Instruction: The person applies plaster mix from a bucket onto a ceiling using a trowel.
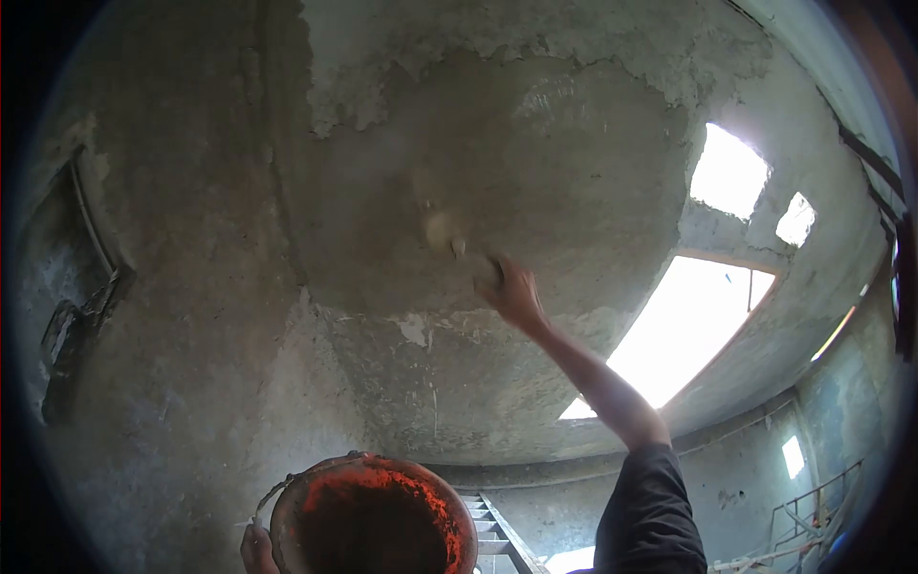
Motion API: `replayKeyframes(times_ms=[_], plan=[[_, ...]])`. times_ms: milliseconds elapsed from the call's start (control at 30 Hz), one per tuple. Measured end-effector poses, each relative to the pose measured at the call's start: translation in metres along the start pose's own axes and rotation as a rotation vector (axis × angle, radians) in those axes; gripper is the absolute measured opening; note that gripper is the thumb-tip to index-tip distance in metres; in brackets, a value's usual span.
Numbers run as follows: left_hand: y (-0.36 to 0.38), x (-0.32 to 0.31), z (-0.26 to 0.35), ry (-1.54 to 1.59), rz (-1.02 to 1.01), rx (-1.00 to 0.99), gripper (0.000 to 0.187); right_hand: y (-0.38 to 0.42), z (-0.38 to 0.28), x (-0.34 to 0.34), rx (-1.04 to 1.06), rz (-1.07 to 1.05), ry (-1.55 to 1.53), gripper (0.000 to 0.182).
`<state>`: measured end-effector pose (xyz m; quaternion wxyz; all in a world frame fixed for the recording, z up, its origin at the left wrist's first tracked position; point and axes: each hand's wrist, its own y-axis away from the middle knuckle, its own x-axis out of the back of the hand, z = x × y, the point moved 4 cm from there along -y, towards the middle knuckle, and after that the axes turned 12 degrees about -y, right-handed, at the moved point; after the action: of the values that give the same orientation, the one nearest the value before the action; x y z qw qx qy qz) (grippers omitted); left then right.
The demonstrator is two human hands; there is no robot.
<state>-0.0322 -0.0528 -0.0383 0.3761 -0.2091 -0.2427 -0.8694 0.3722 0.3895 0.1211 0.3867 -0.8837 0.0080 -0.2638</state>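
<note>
My right hand point(513, 295) is raised to the grey plastered wall point(574, 172), its fingers wrapped round the handle of a trowel point(457, 247). The trowel's blade is blurred against a darker, damp-looking patch. At the bottom left my left hand point(256, 550) grips the side of a round bucket point(464, 493), close to its handle. Orange-red marks run round the inside of the bucket, and its bottom is too dark to make out.
A metal ladder point(507, 540) stands behind the bucket. Bright openings point(684, 325) pierce the wall at right. Metal railings point(813, 517) show at the lower right, and a dark recess point(76, 268) lies at the left.
</note>
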Motion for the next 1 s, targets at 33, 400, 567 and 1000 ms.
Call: replayKeyframes(times_ms=[33,400,567,1000], plan=[[-0.010,-0.002,-0.007,0.006,0.011,0.007,0.056,0.022,-0.011,0.001,-0.063,-0.034,-0.004,0.048],[0.040,0.004,0.073,-0.105,0.061,-0.252,0.067,0.268,-0.103,0.115,-0.390,-0.227,-0.096,0.037],[0.054,-0.012,0.099,-0.093,0.090,-0.381,0.067,0.353,-0.107,0.117,-0.522,-0.068,-0.189,0.039],[0.087,-0.034,0.158,-0.108,-0.120,-0.642,0.047,0.456,-0.096,0.050,-1.281,0.307,-1.229,0.015]])
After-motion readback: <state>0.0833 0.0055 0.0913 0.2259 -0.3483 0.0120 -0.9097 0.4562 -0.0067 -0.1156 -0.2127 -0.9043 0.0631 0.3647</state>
